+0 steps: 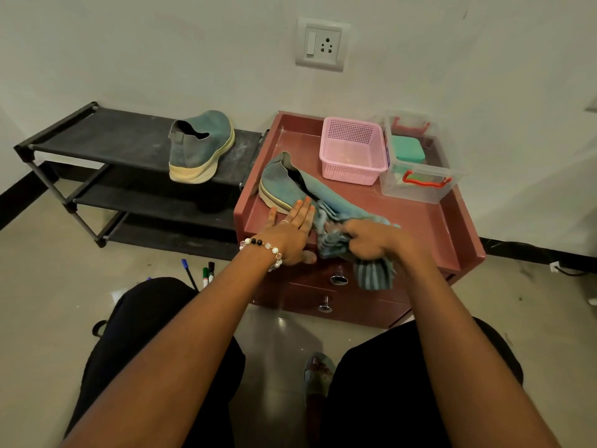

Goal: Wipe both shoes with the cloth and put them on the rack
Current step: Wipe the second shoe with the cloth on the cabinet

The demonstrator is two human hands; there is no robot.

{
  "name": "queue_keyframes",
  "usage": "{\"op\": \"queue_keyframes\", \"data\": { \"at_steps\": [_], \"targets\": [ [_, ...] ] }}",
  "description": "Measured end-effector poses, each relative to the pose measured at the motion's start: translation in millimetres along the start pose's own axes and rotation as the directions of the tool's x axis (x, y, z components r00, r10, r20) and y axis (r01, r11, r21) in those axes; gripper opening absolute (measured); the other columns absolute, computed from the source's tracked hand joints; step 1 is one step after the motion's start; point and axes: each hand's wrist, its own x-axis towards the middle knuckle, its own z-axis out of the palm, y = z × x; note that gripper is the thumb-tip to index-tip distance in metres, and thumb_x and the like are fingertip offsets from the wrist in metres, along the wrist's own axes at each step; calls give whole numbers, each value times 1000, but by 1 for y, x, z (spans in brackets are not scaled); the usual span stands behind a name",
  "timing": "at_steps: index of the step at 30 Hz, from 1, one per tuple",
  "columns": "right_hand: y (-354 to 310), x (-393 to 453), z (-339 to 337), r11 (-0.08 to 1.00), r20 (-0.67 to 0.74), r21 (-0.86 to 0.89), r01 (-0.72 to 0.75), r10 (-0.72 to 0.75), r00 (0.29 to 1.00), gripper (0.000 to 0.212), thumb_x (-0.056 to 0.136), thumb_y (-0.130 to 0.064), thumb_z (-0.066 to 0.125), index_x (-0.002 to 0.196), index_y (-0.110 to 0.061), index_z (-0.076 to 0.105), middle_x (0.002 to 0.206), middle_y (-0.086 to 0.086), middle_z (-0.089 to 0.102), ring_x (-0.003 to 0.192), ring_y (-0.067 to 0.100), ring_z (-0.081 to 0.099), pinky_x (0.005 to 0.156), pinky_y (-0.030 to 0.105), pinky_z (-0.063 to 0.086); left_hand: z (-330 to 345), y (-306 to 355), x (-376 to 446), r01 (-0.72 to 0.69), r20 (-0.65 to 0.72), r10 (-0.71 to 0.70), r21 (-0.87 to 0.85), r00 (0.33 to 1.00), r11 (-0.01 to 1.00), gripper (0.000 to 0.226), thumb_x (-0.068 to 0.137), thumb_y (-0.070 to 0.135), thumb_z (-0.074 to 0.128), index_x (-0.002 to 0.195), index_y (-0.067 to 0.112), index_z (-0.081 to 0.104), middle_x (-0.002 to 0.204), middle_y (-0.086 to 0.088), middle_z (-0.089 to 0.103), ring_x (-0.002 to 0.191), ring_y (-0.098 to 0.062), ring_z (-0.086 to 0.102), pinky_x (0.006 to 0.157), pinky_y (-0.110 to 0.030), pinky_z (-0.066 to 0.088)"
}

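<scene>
Here, shoe [281, 185] toe-near, heel toward wall; left hand [290, 234] flat, right hand [371, 240] clutching cloth [336, 221].

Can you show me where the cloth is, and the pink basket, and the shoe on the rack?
cloth [336, 206], head view, on its flat stretch over the shoe
pink basket [352, 171], head view, front wall
shoe on the rack [202, 147], head view, side

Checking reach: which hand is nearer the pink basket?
Right. The right hand grips the cloth below the basket; the left hand lies farther left.
</scene>
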Motion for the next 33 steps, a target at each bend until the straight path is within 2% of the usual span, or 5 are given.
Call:
{"op": "queue_keyframes", "data": {
  "at_steps": [4, 12, 22, 30, 33],
  "targets": [
    [7, -19, -4, 993, 114, -103, -64, 76, 991, 51, 85, 2, 42, 130, -17, 56, 135, 9, 55, 125, 25, 49, 106, 35, 39, 1, 0, 1, -4, -5, 4, 6, 1000, 1000, 105, 90, 53, 52, 147, 10, -25, 152, -4, -36, 141, -18, -29, 116, -56, -7],
    [-9, 22, 6, 998, -115, 14, 58, -56, 992, 66, 83, 5, 45, 144, -19, 38, 145, 12, 45, 134, 28, 40, 111, 34, 31, -3, 1, 0, 10, 22, -10, -11, 1000, 1000, 108, 90, 51, 54, 145, 10, -29, 151, -2, -37, 141, -17, -29, 115, -55, -9],
    [2, 13, 1, 988, -37, -154, 0, -6, 999, 46, 82, -1, 47, 126, -11, 55, 128, 15, 57, 119, 30, 53, 98, 35, 44, -1, 4, 0, 15, 32, -16, 8, 999, 1000, 108, 89, 47, 57, 145, 8, -27, 151, -5, -37, 141, -19, -30, 116, -54, -9],
    [5, 35, 11, 994, -98, -37, 99, -102, 990, 64, 83, 2, 47, 142, -19, 38, 147, 12, 41, 135, 28, 38, 112, 38, 31, -2, 2, 0, 29, 35, -30, 26, 999, 999, 104, 92, 41, 54, 144, 9, -30, 151, -4, -37, 141, -18, -29, 115, -54, -10],
    [6, 18, 4, 999, -31, 17, 44, -43, 999, 46, 84, -6, 54, 128, -19, 55, 133, 10, 56, 123, 27, 50, 105, 38, 39, 2, 3, -2, 30, -14, -30, 49, 999, 998, 100, 93, 40, 52, 146, 9, -27, 152, -5, -36, 142, -18, -27, 115, -54, -9]
  ]
}}
